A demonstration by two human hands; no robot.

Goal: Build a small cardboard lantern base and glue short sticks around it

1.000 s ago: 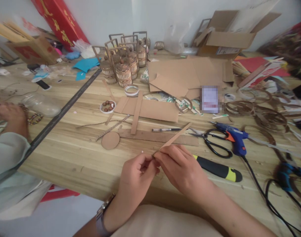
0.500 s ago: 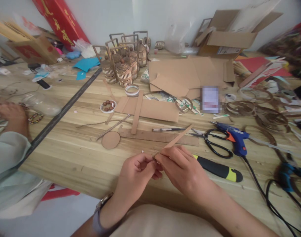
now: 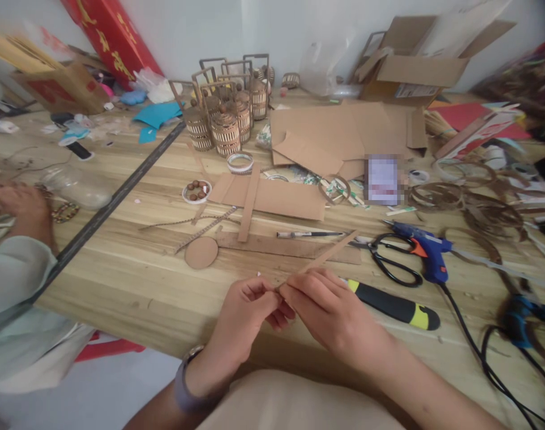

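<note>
Strip [image 3: 329, 254], already cut narrow, is held over the tabletop [image 3: 106, 292], its near end pinched in the fingers of the left hand [image 3: 243, 316] and right hand [image 3: 337, 310]. Its free length looks unbent and unjoined; the disc [image 3: 201, 253] lies apart, bare.

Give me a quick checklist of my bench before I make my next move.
1. Narrow tan cardboard strip gripped: ok, right hand holds it, left hand pinches its near end.
2. Round tan cardboard disc uncovered: ok, flat on the table.
3. Blue glue gun with orange trigger standing upright: not ok, it lies on its side.
4. Glue gun cool: cannot tell.
5. Black-and-yellow-handled tool, working end safe: cannot tell, right hand hides part.
6. Brown beads inside the small white-rimmed dish: ok.
</note>
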